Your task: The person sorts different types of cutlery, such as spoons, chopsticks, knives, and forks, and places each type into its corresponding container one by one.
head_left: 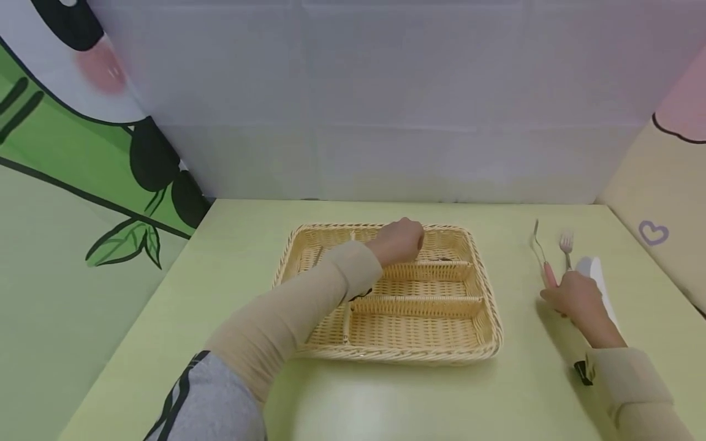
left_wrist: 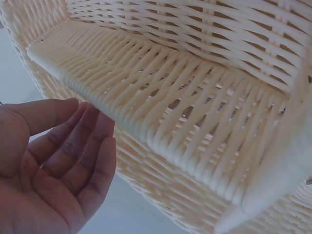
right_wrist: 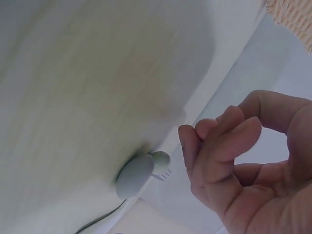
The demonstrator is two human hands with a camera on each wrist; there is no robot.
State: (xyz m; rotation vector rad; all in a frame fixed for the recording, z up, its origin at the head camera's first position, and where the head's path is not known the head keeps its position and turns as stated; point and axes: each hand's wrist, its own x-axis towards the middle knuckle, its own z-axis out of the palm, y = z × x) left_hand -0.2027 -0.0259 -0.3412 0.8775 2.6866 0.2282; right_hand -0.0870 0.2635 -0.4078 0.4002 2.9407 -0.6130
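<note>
My left hand (head_left: 398,240) reaches over the back part of a wicker basket (head_left: 491,318). In the left wrist view, the left hand (left_wrist: 63,165) has loosely bent fingers beside a woven divider (left_wrist: 146,126); no object shows in its palm, though some fingertips are partly hidden. At the right, my right hand (head_left: 579,303) is over a pink-handled utensil (head_left: 548,274), next to a small fork (head_left: 566,244) and a pale, round-ended utensil (head_left: 598,269). Seen from the right wrist, the right hand (right_wrist: 234,165) has loosely curled fingers with nothing visible between them.
Dividers split the basket into several compartments. A thin metal piece (head_left: 317,256) lies in its left compartment, and a small dark item (head_left: 443,259) shows near the back right. The pale green table (head_left: 375,404) meets walls at the back and right.
</note>
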